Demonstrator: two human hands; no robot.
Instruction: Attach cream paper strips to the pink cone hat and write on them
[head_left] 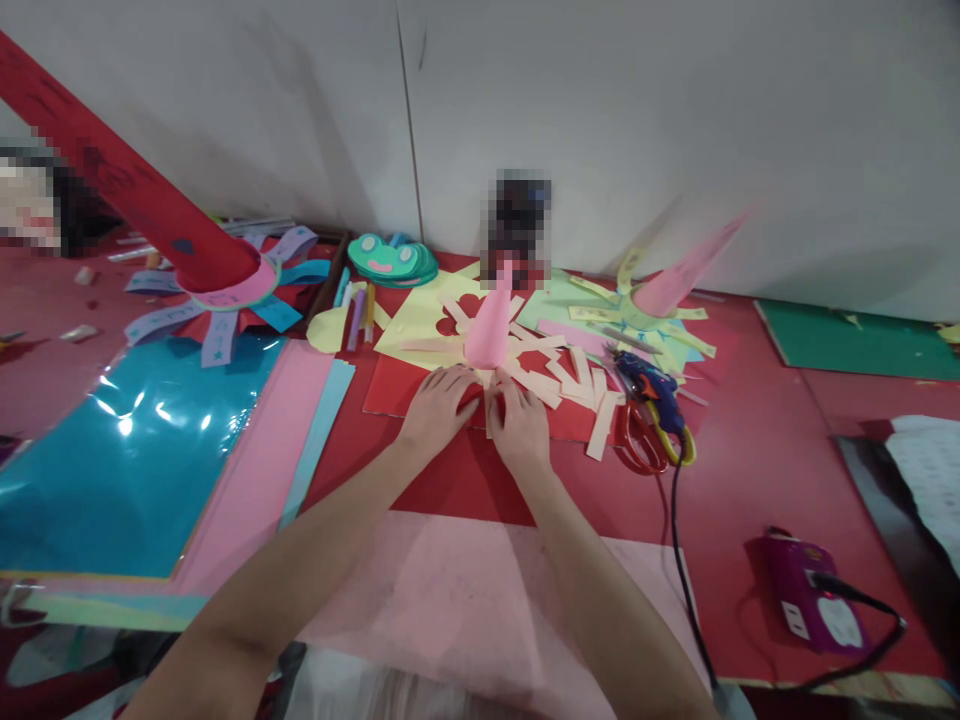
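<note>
Flat, matte pink paper (480,590) lies nearest. From the left, a glossy blue sheet (135,460) catches spots of light in front of a tall red cone (142,185) fringed with curled tabs (217,338); centrally, a smooth pink cone (490,330) stands among cream paper strips (602,425); rightward sit a blue glue gun (651,385) and a purple box (796,572). The left hand (444,400) bends its fingers, close together, at the pink cone's base; the right hand (521,420) curls down beside it. Whether either pinches a strip, I cannot tell.

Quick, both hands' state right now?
Left hand: fingers loosely bent at the central pink cone's base; firm hold can't be told.
Right hand: fingers bent beside the same base; grip can't be told.
</note>
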